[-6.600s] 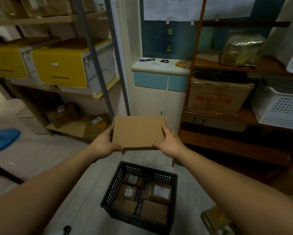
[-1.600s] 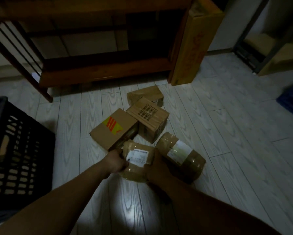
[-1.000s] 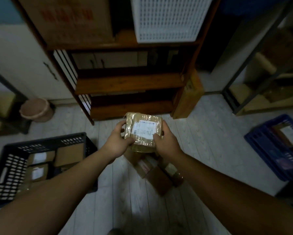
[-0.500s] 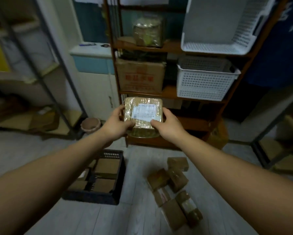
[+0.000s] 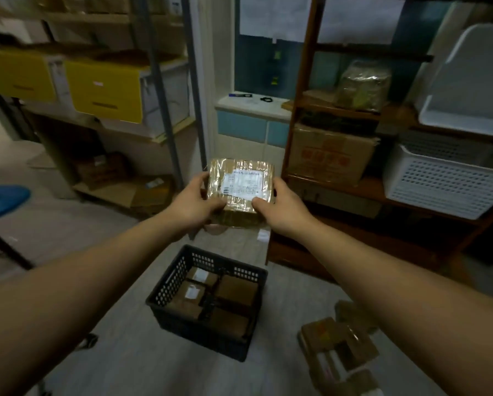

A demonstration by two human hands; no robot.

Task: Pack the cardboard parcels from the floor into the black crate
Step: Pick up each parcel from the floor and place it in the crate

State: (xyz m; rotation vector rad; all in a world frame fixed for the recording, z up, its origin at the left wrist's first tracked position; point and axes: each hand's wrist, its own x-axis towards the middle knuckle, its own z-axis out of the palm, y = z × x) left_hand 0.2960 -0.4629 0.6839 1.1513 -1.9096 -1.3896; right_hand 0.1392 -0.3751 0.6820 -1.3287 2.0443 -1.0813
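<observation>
You hold the parcel (image 5: 241, 186) up in the air between both hands, left hand (image 5: 193, 202) and right hand (image 5: 276, 205) curled round its sides. The crate (image 5: 256, 274) sits below on the floor, already layered with boxes. Lower it flat, label up, onto the near-right boxes; more parcels (image 5: 336, 347) wait at right.

Taped parcel (image 5: 241, 186) above black crate (image 5: 165, 292)
</observation>
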